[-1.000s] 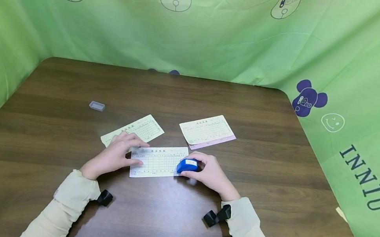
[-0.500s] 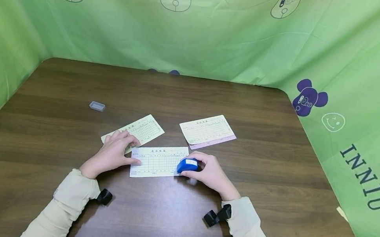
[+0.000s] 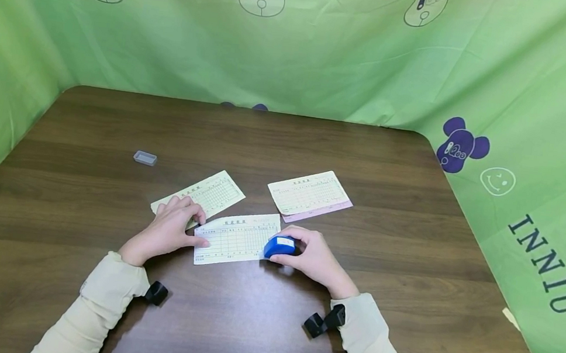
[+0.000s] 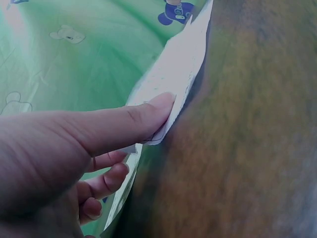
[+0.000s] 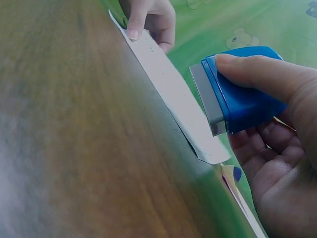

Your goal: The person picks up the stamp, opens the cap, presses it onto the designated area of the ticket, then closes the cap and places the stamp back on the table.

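A printed form slip (image 3: 233, 238) with a grid lies in front of the person. My left hand (image 3: 170, 227) pinches its left end, the thumb on top, as the left wrist view shows; the index fingertip is hidden there. The slip bends up slightly along its far left edge. In my right hand (image 3: 312, 257) is a blue stamp (image 3: 279, 247), gripped between thumb and fingers. Its grey base (image 5: 208, 96) faces the slip's right end, close over the paper in the right wrist view.
Behind my left hand lies another form slip (image 3: 220, 192), partly covered by the fingers. A pad of slips with a pink lower sheet (image 3: 309, 194) is at the back right. A small clear cap (image 3: 144, 158) sits back left on the wooden table (image 3: 368, 169), before a green curtain (image 3: 329, 58).
My left fingers have drawn back off the slip's top toward the thumb and now pinch its left end. The slip's far edge has risen a little. The right hand and stamp stay put.
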A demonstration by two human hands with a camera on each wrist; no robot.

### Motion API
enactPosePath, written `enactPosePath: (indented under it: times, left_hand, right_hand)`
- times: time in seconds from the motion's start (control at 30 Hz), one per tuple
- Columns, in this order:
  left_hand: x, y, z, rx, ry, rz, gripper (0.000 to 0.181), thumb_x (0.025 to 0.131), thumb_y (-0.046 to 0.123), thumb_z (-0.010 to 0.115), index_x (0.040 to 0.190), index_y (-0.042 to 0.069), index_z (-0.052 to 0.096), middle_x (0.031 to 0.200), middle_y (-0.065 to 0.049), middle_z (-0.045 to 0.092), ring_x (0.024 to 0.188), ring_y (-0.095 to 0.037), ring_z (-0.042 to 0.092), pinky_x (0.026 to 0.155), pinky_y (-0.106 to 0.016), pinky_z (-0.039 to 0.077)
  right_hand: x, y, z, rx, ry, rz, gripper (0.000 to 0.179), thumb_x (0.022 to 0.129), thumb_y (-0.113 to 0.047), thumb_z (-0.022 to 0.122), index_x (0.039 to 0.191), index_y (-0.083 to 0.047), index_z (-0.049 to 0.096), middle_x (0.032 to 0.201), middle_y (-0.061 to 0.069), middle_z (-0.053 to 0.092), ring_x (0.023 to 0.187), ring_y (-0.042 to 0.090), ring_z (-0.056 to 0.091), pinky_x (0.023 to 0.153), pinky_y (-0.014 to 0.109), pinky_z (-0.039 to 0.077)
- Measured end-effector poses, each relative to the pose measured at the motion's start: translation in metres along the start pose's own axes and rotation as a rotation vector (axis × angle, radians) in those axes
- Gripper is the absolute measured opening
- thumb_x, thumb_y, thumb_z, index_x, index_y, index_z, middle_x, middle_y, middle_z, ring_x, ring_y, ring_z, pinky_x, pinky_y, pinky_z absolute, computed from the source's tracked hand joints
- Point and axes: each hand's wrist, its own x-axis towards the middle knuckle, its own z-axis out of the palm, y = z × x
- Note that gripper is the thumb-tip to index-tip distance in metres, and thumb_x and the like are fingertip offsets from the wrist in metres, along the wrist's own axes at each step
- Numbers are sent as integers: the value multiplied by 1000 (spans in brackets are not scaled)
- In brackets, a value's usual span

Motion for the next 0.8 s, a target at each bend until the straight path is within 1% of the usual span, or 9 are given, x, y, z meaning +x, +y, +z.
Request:
enactPosePath:
  times: [0.13,0.3,0.4,0.53,0.6,0.7,0.8]
  left_hand:
    - [0,0,0,18,3,16,38,67,30,87,79,15,54,87,-2,53,90,-25,43,73,-36,24]
    - [-1,-1,0,58,-3,27,36,69,32,85,86,11,62,90,-4,58,90,-25,46,72,-37,26]
    - [-1,0,0,78,-18,24,34,70,32,84,86,11,62,84,0,56,86,-22,45,72,-37,25]
    - [-1,1,-1,68,-21,11,31,71,30,84,80,15,58,73,6,50,78,-17,43,72,-36,22]
    - [0,1,-1,55,-15,3,30,72,29,83,78,16,57,70,7,51,74,-15,43,71,-36,21]
    - [0,1,-1,37,-1,-4,28,76,28,81,76,16,55,65,8,52,71,-14,46,71,-36,21]
    - [1,0,-2,14,24,3,29,79,26,78,72,16,51,62,7,50,68,-13,49,72,-37,21]
  right_hand:
    - [0,0,0,5,-1,3,32,75,-7,81,103,-1,68,100,13,68,88,6,61,85,18,50]
    - [0,0,0,3,-1,2,32,75,-7,81,104,-1,68,100,13,68,89,5,61,85,18,50]
    - [0,0,0,2,0,2,33,75,-7,81,104,-1,69,101,13,69,90,6,61,85,18,50]
    - [0,0,0,-4,-1,14,33,75,-8,82,105,-2,69,101,12,69,91,8,61,85,18,50]
    - [0,-1,0,-7,-2,23,33,75,-9,82,105,-2,69,102,12,69,92,9,61,86,18,50]
    - [0,-1,-1,-7,-5,26,33,76,-10,81,105,-2,69,102,12,69,92,10,61,86,19,50]
    - [0,-1,-1,-6,-7,20,32,76,-10,81,105,-2,69,102,12,69,92,10,61,86,19,50]
